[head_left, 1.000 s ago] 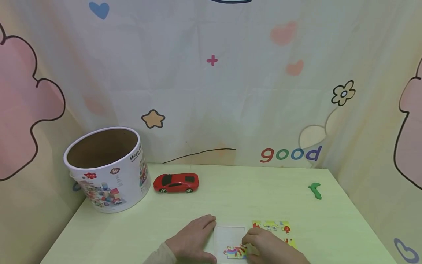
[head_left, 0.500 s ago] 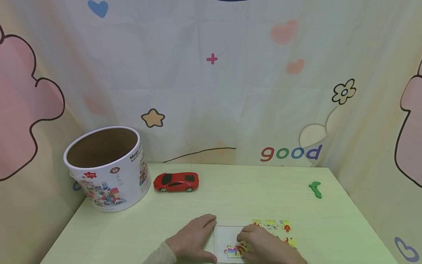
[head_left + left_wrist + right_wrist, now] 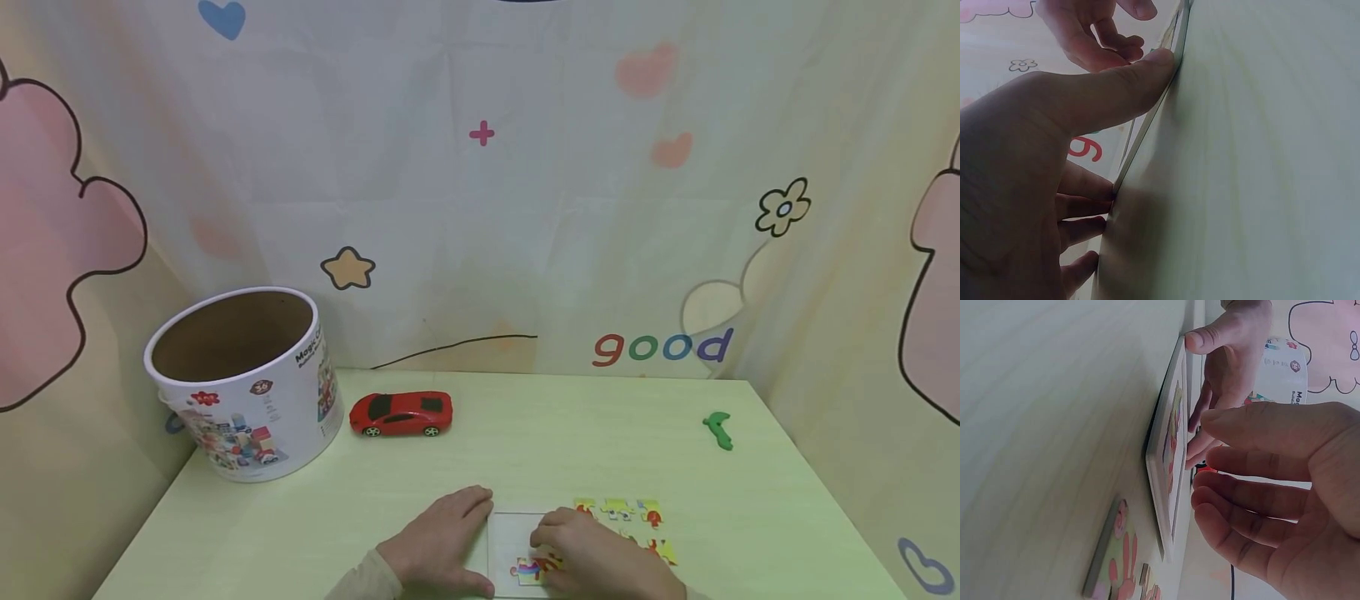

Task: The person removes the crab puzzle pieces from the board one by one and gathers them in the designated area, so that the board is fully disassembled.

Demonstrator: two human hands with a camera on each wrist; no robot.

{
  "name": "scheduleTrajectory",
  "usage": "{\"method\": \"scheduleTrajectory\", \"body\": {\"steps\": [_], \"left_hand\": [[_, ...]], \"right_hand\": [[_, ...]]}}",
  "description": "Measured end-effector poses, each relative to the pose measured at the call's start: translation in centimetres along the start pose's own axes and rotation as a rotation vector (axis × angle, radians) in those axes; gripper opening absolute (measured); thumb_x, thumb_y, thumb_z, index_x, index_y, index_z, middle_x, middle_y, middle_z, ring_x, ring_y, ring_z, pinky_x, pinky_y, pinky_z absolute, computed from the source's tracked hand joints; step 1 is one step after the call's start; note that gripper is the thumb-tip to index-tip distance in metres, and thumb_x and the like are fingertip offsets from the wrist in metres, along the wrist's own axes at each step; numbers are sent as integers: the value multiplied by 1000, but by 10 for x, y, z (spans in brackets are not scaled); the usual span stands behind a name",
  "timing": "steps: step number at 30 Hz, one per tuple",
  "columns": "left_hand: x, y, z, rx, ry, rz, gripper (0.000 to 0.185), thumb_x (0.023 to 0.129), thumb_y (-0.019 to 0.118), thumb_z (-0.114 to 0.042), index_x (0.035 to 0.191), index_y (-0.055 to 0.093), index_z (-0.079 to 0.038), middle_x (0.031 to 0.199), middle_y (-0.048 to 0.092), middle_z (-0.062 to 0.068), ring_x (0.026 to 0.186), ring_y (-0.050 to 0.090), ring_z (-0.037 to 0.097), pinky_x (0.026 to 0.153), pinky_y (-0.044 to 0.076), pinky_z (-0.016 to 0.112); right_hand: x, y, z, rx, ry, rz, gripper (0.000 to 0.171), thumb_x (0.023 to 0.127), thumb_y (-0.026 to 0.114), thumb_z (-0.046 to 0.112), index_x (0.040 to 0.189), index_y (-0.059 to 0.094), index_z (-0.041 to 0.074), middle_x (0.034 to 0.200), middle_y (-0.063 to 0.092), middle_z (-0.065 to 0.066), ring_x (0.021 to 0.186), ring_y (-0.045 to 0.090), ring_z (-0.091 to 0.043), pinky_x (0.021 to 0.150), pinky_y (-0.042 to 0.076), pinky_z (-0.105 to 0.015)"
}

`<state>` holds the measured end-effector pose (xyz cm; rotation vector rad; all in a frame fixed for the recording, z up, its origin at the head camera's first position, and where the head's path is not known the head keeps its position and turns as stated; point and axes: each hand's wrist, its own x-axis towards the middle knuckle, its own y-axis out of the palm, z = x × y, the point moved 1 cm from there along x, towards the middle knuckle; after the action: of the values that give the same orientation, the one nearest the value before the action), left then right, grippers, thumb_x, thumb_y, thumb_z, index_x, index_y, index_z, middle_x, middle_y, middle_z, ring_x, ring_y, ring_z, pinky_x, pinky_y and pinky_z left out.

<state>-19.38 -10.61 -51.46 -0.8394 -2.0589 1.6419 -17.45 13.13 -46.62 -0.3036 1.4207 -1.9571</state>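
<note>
A flat white puzzle tray lies at the table's front edge, with joined picture pieces in its lower part. My left hand is spread along the tray's left side; in the left wrist view its thumb touches the rim. Over the tray's right half is my right hand, covering part of the pieces in the head view. Its fingers are loosely bent in the right wrist view, and nothing shows between them and the thumb. Several loose puzzle pieces lie right of the tray, partly hidden by that hand.
A large white printed bucket stands at the back left. Beside it sits a red toy car. A small green toy part lies at the right. A patterned curtain hangs behind the table.
My right hand has shifted left over the tray, covering more of the pieces there. My left hand has stayed in place at the tray's side.
</note>
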Motion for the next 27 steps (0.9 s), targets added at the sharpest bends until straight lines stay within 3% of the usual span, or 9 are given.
{"method": "scheduleTrajectory", "body": {"steps": [14,21,27], "left_hand": [[1,-1,0,-25,-15,31,106,71,59,-82,149,38,-13,155,32,-1,142,33,18,117,34,39],[0,-1,0,19,7,8,104,73,58,-81,147,40,-11,155,34,1,141,34,19,116,34,38],[1,0,0,29,11,3,103,73,58,-81,147,40,-11,154,34,1,141,34,19,116,34,38]], "right_hand": [[5,1,4,-31,-45,11,24,86,73,30,109,72,26,107,64,13,96,55,-3,88,55,-29],[6,1,4,-106,-184,-61,18,82,73,20,100,72,20,100,64,12,94,55,-4,88,53,-27],[7,2,6,-117,-193,-55,23,82,73,20,106,73,19,104,65,12,98,56,-5,90,53,-27]]}}
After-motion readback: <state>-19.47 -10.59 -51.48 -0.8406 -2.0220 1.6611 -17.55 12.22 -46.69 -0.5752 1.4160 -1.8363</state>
